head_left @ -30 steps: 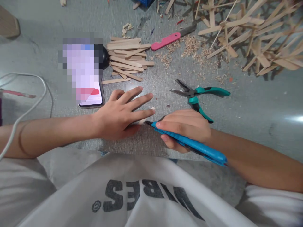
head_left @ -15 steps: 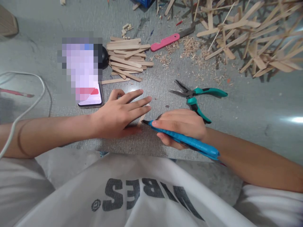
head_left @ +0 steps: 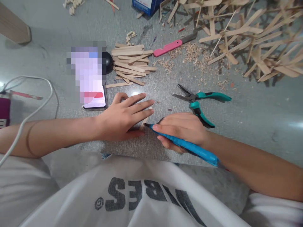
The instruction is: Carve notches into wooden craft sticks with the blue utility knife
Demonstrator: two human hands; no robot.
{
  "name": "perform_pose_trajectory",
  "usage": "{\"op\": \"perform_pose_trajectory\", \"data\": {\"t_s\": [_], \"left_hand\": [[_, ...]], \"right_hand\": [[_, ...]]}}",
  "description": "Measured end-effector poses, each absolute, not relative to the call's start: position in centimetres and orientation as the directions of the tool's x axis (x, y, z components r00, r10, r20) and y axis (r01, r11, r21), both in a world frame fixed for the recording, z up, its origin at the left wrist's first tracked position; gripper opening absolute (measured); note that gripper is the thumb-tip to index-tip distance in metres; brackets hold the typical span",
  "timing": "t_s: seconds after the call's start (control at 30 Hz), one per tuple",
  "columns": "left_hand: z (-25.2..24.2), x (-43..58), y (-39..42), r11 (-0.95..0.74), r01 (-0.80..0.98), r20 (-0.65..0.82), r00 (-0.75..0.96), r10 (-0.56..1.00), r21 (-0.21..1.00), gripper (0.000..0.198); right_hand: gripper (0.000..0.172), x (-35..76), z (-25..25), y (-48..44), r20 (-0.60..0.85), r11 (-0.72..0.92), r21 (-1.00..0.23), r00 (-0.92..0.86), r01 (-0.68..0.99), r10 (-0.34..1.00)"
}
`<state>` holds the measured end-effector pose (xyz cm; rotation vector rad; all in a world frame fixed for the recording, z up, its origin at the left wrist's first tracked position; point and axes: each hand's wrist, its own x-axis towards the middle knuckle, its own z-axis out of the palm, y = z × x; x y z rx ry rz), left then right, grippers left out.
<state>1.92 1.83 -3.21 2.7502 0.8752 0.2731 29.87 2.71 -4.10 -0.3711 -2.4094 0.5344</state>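
My left hand lies spread over the table, its fingers stretched out and apart. Partly hidden under those fingers is a small wooden craft stick, which the hand touches. In my right hand is a blue utility knife, gripped along its body with the forefinger stretched toward the front. Its dark tip meets the stick close to the left fingertips. Just beyond the right hand, teal-handled long-nose pliers lie with their jaws apart.
Loose craft sticks lie beside a phone and a black round object. Behind are a pink-handled knife, wood shavings and a tangled stick structure. A white cable crosses my left forearm.
The view has shifted, so the table things appear slightly lower and farther right. Both hands keep nearly the same pose, and the knife tip remains at the stick.
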Motion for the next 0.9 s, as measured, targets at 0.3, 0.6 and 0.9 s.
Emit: {"op": "perform_pose_trajectory", "data": {"t_s": [0.3,0.6,0.9], "left_hand": [[-2.91,2.15,1.82,-0.766,0.575,0.039,0.792,0.609,0.288,0.062],[-3.2,1.9,1.75,-0.766,0.585,0.074,0.78,0.621,0.268,0.062],[-3.43,1.88,1.83,-0.755,0.577,0.074,0.778,0.624,0.311,0.064]], "right_hand": [[0.022,29.03,-3.87,2.89,0.503,0.904,-0.41,-0.797,0.121,0.335],[0.024,29.51,-4.03,2.7,0.457,0.901,-0.413,-0.825,0.134,0.333],[0.014,29.46,-3.6,2.83,0.452,0.879,-0.467,-0.83,0.093,0.328]]}}
